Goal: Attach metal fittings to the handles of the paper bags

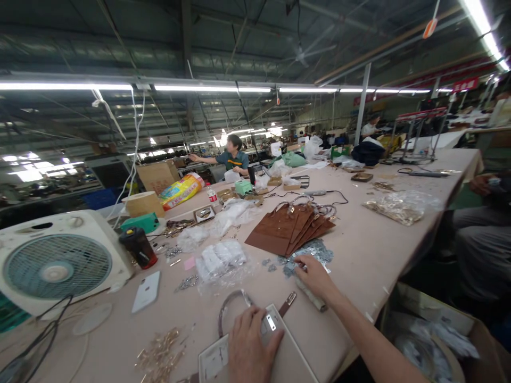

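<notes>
My left hand [252, 343] lies with fingers spread on a pale, rectangular bag piece [297, 354], its thumb and forefinger either side of a shiny metal plate [271, 321]. A curved bag handle [225, 311] and a brown strap with a metal tip [288, 303] stick out past the piece. Farther forward, my right hand [313, 275] is at the near edge of a heap of small grey metal pieces [319, 251]. Its fingertips are drawn together; whether they hold a piece is too small to tell. Beneath this hand lies a greyish rod [315, 299].
Brown bag pieces [279, 229] lie fanned behind the grey heap. Gold-coloured fittings [160, 354], a white phone [146, 291], a dark bottle [138, 247] and a box fan [59, 260] are on the left. An open carton [475, 324] stands below the right edge. Another person [235, 157] sits across.
</notes>
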Available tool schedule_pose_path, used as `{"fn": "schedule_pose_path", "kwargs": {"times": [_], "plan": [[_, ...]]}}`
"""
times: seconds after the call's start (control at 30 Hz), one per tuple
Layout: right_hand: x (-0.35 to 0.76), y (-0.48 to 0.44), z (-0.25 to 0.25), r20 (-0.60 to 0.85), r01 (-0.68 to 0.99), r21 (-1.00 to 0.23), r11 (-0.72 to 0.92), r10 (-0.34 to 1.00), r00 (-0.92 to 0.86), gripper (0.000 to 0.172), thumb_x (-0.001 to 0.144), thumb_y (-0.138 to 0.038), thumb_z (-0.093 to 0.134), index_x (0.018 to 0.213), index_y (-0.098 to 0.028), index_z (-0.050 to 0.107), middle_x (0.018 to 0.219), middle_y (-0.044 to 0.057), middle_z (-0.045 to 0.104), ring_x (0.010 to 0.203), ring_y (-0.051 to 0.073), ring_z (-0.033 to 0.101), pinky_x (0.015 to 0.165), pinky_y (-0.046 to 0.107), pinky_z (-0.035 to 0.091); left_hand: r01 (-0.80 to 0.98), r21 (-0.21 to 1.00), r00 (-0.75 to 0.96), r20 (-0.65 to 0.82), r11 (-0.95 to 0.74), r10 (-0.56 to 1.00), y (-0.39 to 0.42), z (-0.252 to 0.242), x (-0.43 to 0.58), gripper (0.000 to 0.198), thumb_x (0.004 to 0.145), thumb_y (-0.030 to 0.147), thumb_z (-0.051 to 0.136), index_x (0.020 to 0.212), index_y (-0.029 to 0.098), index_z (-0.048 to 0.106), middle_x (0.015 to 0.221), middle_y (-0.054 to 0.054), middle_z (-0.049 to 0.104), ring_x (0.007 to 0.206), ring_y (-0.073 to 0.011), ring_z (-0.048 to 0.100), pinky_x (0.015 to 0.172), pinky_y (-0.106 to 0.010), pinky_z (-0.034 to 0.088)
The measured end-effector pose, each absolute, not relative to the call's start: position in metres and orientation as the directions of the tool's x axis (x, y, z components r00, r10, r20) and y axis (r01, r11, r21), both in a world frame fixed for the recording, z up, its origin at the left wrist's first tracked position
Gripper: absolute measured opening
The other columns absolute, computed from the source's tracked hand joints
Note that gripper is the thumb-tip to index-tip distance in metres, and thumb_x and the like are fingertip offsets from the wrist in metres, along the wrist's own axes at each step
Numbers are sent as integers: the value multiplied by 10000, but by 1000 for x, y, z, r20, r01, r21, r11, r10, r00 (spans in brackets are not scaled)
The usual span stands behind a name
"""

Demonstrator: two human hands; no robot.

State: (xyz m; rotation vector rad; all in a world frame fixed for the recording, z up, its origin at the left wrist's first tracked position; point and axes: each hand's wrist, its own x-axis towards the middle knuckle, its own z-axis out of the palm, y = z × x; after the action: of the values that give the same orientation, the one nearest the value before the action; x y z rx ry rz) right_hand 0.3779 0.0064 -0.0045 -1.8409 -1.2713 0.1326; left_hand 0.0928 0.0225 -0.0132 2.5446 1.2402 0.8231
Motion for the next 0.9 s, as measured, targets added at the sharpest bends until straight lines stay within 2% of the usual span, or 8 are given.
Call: {"fn": "schedule_pose_path", "kwargs": {"times": [0.1,0.23,0.4,0.57,0.7,0.83,0.9], "plan": [[380,18,-9,317,742,-651,-161,830,459,250,854,-210,613,1059,-195,754,1068,77,711,899,210,662,901,334,507,654,401,500,407,-641,764,23,-14,93,351,842,401,735,1165,264,758,1263,-82,704,1186,-318,608,1024,-449,457],[379,30,-14,253,756,-599,-263,834,490,191,837,-191,652,985,-202,772,1095,85,707,978,222,658,899,309,476,651,405,501,406,-642,764,23,-16,92,359,852,417,728,1176,263,753,1277,-89,696,1196,-323,602,1027,-455,460],[383,39,-17,210,744,-579,-332,822,530,135,856,-188,651,878,-236,775,1036,70,716,944,218,659,803,294,447,650,391,514,405,-652,756,25,-17,90,391,848,446,734,1198,273,751,1268,-82,703,1187,-324,617,1015,-454,481],[395,39,-23,228,696,-646,-315,790,569,120,860,-182,638,860,-226,750,1026,68,721,946,217,653,816,302,445,657,363,505,440,-661,743,25,-16,91,355,857,426,732,1179,279,760,1251,-75,708,1170,-317,630,992,-450,498],[407,33,-27,268,626,-743,-238,751,604,125,872,-229,609,886,-212,732,929,51,739,897,210,663,834,306,476,650,347,523,442,-676,729,30,-21,91,373,854,455,739,1179,274,762,1256,-79,709,1181,-323,628,990,-466,504],[415,21,-26,315,558,-818,-142,701,640,206,885,-280,557,956,-201,734,911,44,754,819,207,680,797,320,525,642,320,547,445,-697,709,38,-28,90,414,854,528,725,1175,270,767,1251,-83,719,1161,-331,643,981,-476,519],[417,12,-24,344,536,-837,-104,663,665,266,891,-297,538,1038,-199,737,989,61,761,838,214,689,822,344,542,643,308,548,454,-701,703,39,-28,90,412,869,534,706,1176,266,765,1261,-90,716,1169,-337,640,988,-483,518]]}}
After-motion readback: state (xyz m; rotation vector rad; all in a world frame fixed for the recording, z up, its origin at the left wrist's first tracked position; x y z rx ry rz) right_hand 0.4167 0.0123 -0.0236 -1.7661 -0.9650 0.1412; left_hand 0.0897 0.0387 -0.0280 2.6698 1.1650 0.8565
